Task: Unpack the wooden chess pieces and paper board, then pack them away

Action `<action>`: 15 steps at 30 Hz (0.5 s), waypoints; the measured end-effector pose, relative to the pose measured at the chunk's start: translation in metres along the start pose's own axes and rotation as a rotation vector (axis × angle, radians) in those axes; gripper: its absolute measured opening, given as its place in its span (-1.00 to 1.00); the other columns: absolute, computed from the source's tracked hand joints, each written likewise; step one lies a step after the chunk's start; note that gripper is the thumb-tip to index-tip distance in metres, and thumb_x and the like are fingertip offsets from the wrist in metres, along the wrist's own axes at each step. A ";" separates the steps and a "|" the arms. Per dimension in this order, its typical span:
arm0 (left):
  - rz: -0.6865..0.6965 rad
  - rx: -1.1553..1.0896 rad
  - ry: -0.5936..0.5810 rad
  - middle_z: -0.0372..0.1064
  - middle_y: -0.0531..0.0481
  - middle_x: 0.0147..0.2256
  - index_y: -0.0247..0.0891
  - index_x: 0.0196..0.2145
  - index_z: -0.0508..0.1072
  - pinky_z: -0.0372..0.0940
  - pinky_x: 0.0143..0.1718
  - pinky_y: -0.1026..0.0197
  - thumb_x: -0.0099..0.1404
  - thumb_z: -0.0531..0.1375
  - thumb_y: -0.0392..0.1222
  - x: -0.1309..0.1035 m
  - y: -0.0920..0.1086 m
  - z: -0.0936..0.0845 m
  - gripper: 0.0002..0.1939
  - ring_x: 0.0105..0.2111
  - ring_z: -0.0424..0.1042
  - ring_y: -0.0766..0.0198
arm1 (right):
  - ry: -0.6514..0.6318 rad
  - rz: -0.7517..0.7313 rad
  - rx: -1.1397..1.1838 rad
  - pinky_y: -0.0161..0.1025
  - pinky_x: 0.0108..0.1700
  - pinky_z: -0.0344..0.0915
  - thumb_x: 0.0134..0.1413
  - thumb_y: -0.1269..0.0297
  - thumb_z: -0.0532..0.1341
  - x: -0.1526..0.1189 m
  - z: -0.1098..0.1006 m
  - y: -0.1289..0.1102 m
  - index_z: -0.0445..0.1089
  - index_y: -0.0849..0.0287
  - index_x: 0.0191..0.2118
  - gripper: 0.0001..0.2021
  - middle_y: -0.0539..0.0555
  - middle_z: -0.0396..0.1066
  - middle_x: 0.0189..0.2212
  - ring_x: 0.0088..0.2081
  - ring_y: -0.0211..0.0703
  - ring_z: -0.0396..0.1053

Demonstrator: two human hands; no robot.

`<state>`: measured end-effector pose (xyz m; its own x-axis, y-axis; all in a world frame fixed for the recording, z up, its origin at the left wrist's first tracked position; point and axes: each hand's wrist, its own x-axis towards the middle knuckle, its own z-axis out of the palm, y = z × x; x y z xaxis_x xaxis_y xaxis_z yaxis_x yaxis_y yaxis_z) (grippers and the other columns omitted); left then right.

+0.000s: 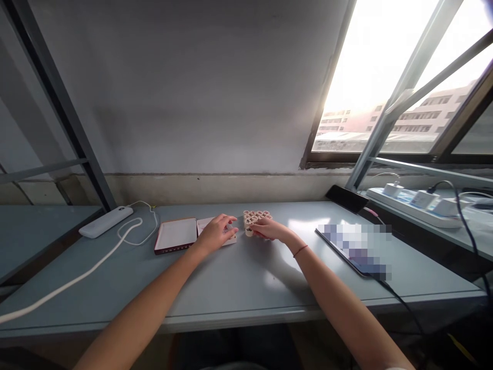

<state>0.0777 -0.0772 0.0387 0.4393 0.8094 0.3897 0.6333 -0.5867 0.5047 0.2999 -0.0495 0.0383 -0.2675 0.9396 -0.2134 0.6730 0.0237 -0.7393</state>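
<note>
Round pieces (253,216), rowed together on the counter (242,288) beneath your right hand (265,227), its grip too hidden to tell; probably best handled with low, light fingertips, neighbours undisturbed. Your left hand (217,233): thumb and fingers spread, just right of the open box (177,234).

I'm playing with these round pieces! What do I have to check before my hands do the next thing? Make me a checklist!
1. Round pieces kept close together: ok, the ones showing sit in a tight group.
2. Every piece in sight: not ok, your right hand covers part of the group.
3. Right hand gripping a piece: cannot tell, its fingertips are hard to make out.
4. Left hand free: cannot tell, it is over the pale thing beside the box.
5. Box open: ok, its white inside shows.
6. White cable away from the pieces: ok, it lies off to the left.
</note>
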 end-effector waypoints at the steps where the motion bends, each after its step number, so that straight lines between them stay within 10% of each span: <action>1: -0.007 0.017 -0.010 0.32 0.00 -0.17 -0.15 -0.09 0.37 0.26 -0.15 0.22 0.28 0.07 -0.04 0.000 -0.001 -0.001 -0.71 -0.20 0.37 0.23 | -0.007 0.015 -0.030 -0.40 -0.67 -0.07 -0.01 0.02 0.11 0.001 0.001 0.002 0.23 0.22 -0.59 -0.64 -0.06 0.13 -0.69 -0.68 -0.40 0.05; 15: -0.104 0.301 -0.389 0.32 -0.12 -0.04 -0.19 0.02 0.34 0.17 -0.07 0.12 0.15 0.13 0.05 -0.001 -0.007 -0.014 -0.50 -0.05 0.29 0.03 | 0.229 -0.044 -0.587 -0.32 -0.56 -0.11 -0.04 -0.04 0.11 0.004 0.022 -0.002 0.16 0.18 -0.64 -0.60 0.01 0.20 -0.65 -0.59 -0.29 0.11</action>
<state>0.0640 -0.0747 0.0455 0.5324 0.8465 0.0044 0.8170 -0.5153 0.2590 0.2822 -0.0535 0.0246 -0.1925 0.9813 -0.0003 0.9484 0.1859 -0.2570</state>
